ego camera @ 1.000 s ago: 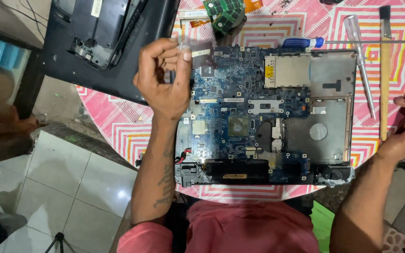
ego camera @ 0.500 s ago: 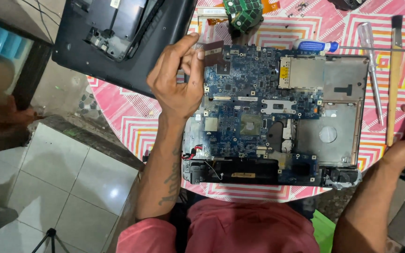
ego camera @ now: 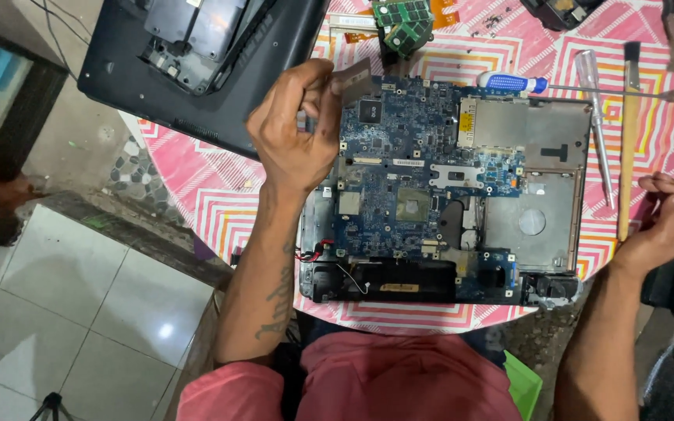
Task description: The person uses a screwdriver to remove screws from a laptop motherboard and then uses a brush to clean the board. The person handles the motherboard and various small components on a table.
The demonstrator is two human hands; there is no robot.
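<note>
Your left hand (ego camera: 294, 132) has lifted the small grey flap (ego camera: 352, 79) higher off the blue circuit board (ego camera: 415, 171) since half a second ago

Left grip pinched shut on that flap at the board's 10 o'clock corner; the board's long axis runs 9 to 3 across the worktop (ego camera: 196, 195). Your right hand (ego camera: 665, 222) rests loosely curled and empty at 3 o'clock, well apart. One board, one black laptop shell (ego camera: 196, 70) at 11, two screwdrivers (ego camera: 509, 82) at 1
</note>
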